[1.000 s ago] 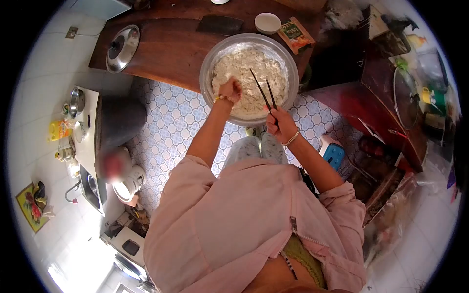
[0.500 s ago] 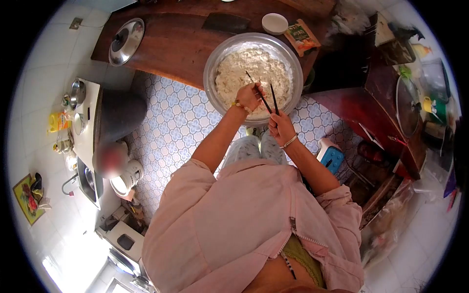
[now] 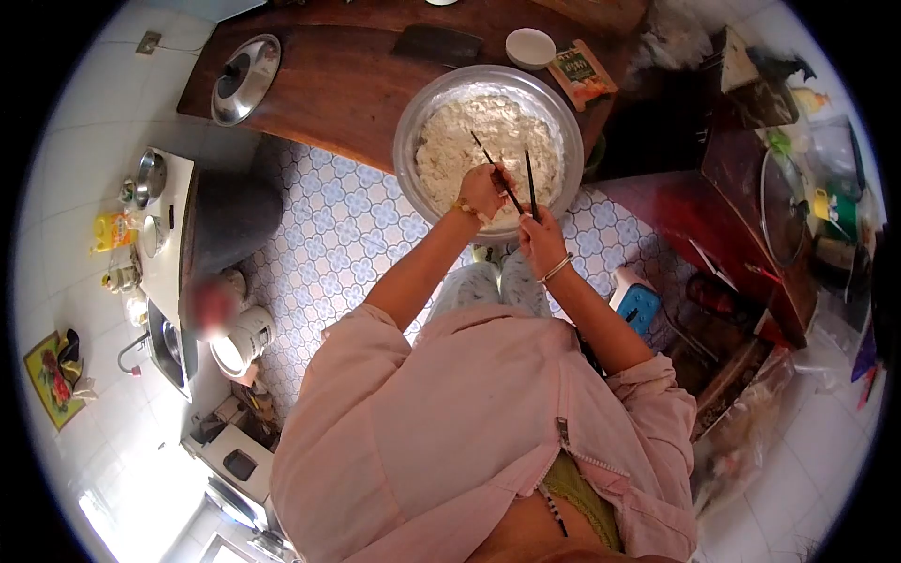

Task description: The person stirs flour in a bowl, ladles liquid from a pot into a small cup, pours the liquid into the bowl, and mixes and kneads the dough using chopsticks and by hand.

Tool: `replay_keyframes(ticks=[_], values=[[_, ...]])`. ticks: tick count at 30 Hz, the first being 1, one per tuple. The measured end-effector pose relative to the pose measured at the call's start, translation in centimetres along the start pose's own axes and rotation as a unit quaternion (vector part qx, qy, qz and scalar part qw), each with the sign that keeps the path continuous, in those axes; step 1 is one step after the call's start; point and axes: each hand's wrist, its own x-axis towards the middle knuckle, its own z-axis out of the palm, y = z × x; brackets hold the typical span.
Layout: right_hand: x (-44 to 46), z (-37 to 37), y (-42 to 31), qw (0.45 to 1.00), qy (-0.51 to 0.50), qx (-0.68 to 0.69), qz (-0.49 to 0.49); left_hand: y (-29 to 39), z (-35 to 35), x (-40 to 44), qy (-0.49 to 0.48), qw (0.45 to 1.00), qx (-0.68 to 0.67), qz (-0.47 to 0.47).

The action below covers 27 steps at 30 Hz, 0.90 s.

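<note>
A wide metal basin (image 3: 405, 155) holds a pale, crumbly floury mixture (image 3: 488, 122). Over its near part, my left hand (image 3: 483, 190) is closed, fingers wrapped about the middle of one dark chopstick (image 3: 484, 148). My right hand (image 3: 542, 240) is closed at the basin's near rim, gripping the lower end of a second dark chopstick (image 3: 529, 178). The first stick's lower end also reaches the right fingers. Both upper tips point away over the mixture, spread apart. Part of the left-hand stick is hidden behind the fingers.
On the wooden table (image 3: 338, 75) are a white bowl (image 3: 531, 48), an orange-green packet (image 3: 582, 73), a dark flat slab (image 3: 436, 44) and a metal lid (image 3: 246, 80). A dark red cabinet (image 3: 741, 225) stands right; a blue-topped stool (image 3: 638, 307) is below it.
My left hand has shifted slightly right along its chopstick, and its fingers are more curled. The right hand has moved slightly, with its chopstick tip a little higher.
</note>
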Motion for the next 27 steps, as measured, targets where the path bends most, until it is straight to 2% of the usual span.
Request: replay_keyframes(ticks=[1, 2, 4, 5, 6, 8, 9, 12, 13, 14, 16, 17, 18, 20, 21, 22, 24, 25, 26, 27], values=[[-0.2, 0.2, -0.3, 1.0, 0.0, 0.0, 0.0, 0.3, -0.8, 0.5, -0.041, 0.998, 0.018, 0.041], [-0.4, 0.3, -0.6, 1.0, -0.004, -0.024, -0.012, 1.2, -1.0, 1.1, -0.041, 0.998, 0.018, 0.041], [-0.8, 0.3, -0.7, 0.999, -0.009, -0.049, -0.021, 3.6, -1.9, 3.7, 0.006, 0.995, -0.033, 0.094], [-0.9, 0.4, -0.6, 0.998, -0.007, -0.059, -0.028, 4.3, -3.4, 5.3, -0.035, 0.993, -0.052, 0.095], [-1.0, 0.5, -0.6, 0.997, -0.006, -0.07, -0.035, 4.0, -3.1, 4.5, -0.034, 0.993, -0.055, 0.096], [-0.3, 0.6, -0.4, 0.997, 0.006, -0.063, -0.033, 3.1, -1.9, 1.9, -0.026, 0.995, 0.03, 0.091], [0.1, 0.4, -0.3, 0.998, 0.019, -0.055, -0.029, 1.6, -3.1, 2.6, -0.08, 0.991, 0.081, 0.073], [1.1, -0.3, -0.2, 0.997, 0.023, -0.067, 0.005, -0.1, -1.1, -0.4, -0.044, 0.998, 0.007, 0.055], [1.2, -0.4, -0.1, 0.997, 0.023, -0.067, 0.005, 0.9, -1.3, 0.1, -0.064, 0.992, 0.074, 0.08], [1.3, -0.5, 0.1, 0.996, 0.02, -0.088, -0.019, 2.2, -1.7, 1.5, -0.063, 0.992, 0.073, 0.08], [1.2, -0.6, 0.4, 0.993, 0.014, -0.112, -0.04, 4.4, -2.2, 3.1, -0.041, 0.992, -0.045, 0.114], [1.2, -0.6, 0.4, 0.987, 0.02, -0.146, -0.063, 5.3, -1.8, 2.8, 0.01, 0.991, -0.005, 0.136], [1.3, -0.7, 0.4, 0.98, 0.026, -0.179, -0.085, 5.0, -1.9, 2.4, 0.011, 0.99, -0.006, 0.138], [1.5, -0.9, 0.7, 0.978, 0.025, -0.184, -0.096, 3.9, -1.8, 1.5, -0.001, 0.995, 0.052, 0.087], [1.7, -0.9, 0.8, 0.976, 0.026, -0.188, -0.107, 1.9, -3.3, 2.3, -0.058, 0.976, 0.17, 0.125], [1.8, -0.8, 0.8, 0.976, 0.027, -0.187, -0.109, 1.4, -2.6, 1.6, -0.06, 0.975, 0.171, 0.126], [1.7, -0.7, 1.1, 0.981, 0.026, -0.155, -0.111, 0.8, -1.7, 0.5, -0.013, 0.996, -0.005, 0.087], [1.2, -0.4, 0.8, 0.981, 0.026, -0.155, -0.109, 1.9, -2.8, 1.7, -0.041, 0.991, 0.07, 0.102], [0.7, -0.3, 0.3, 0.986, 0.018, -0.14, -0.088, 3.1, -3.7, 3.0, -0.04, 0.992, 0.069, 0.102], [0.2, -0.1, 0.0, 0.99, 0.009, -0.124, -0.067, 4.4, -4.4, 4.4, -0.054, 0.987, 0.04, 0.146]])
